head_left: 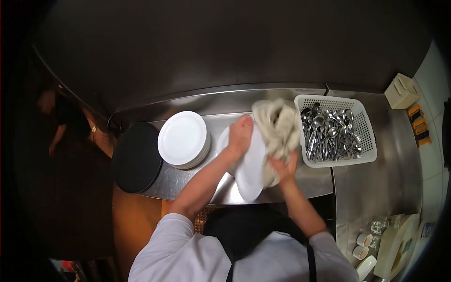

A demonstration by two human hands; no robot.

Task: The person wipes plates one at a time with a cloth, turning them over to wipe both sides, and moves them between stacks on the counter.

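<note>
A white plate (pixel 250 169) is tilted on edge over the steel counter, between my two hands. My left hand (pixel 241 134) is closed around its upper left rim. On the plate's right side my right hand (pixel 284 168) grips a bunched beige cloth (pixel 280 124), which is blurred by motion and rests against the plate. Behind the held plate, part of another white plate (pixel 224 140) shows on the counter. A stack of white plates (pixel 183 138) stands to the left of my left hand.
Right of the cloth sits a white perforated basket (pixel 368 136) full of spoons and other cutlery (pixel 331 131). A round black tray (pixel 135 157) lies at the counter's left end. Small white cups (pixel 362 246) stand at lower right. Another person (pixel 73 115) is at far left.
</note>
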